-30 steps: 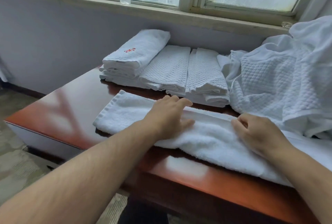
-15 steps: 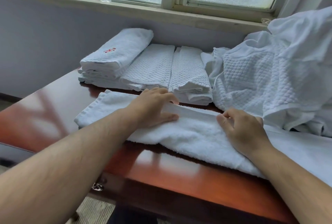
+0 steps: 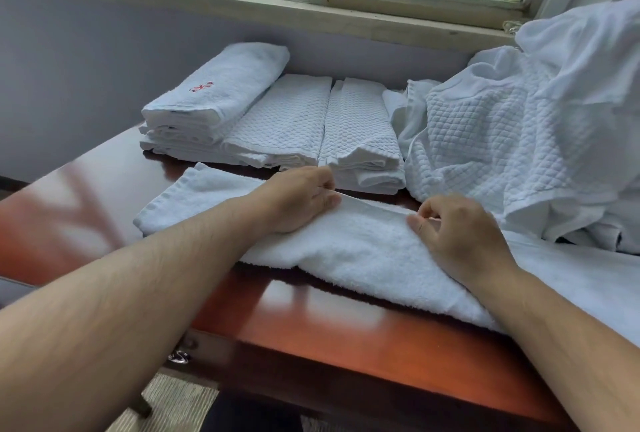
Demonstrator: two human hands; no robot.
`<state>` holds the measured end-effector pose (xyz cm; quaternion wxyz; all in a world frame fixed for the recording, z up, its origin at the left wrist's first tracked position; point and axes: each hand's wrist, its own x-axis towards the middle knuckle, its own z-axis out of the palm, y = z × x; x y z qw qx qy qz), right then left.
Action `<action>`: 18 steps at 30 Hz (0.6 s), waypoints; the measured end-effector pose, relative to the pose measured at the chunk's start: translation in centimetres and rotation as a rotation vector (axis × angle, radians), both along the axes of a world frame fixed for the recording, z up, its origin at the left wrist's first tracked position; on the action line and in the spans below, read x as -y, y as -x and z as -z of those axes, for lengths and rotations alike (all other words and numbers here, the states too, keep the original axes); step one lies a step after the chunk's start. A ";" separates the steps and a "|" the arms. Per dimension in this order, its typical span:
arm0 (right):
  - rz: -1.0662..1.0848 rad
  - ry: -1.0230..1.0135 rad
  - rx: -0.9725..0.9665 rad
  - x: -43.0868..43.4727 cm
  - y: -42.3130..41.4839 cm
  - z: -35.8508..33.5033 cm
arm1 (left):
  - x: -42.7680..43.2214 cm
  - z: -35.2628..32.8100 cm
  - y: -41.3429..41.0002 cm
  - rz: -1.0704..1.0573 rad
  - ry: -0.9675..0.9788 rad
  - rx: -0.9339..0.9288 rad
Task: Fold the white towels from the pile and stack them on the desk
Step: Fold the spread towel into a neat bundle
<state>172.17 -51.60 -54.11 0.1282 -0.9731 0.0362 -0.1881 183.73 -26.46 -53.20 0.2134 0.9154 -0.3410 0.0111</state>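
A long white terry towel lies across the red-brown desk, folded lengthwise. My left hand rests on its far edge and pinches the hem with curled fingers. My right hand pinches the same hem a little to the right. Behind them stand folded white towels, the leftmost stack topped by one with a red mark. The unfolded pile of white quilted towels is heaped at the right.
A grey wall and a window sill run behind the desk. The desk's front edge is close to me, with a metal drawer handle below it. Carpeted floor shows at the lower left.
My left hand's fingers have curled from flat onto the towel's far hem. Both hands now pinch that hem. The view has shifted slightly right.
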 end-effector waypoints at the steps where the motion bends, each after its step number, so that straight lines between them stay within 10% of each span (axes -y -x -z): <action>1: -0.001 0.066 0.067 -0.5 0.3 0.0 | -0.1 -0.1 0.2 -0.011 0.022 0.021; 18: -0.449 0.214 -0.467 -6.7 3.0 0.2 | -4.9 1.7 2.2 -0.056 -0.296 0.021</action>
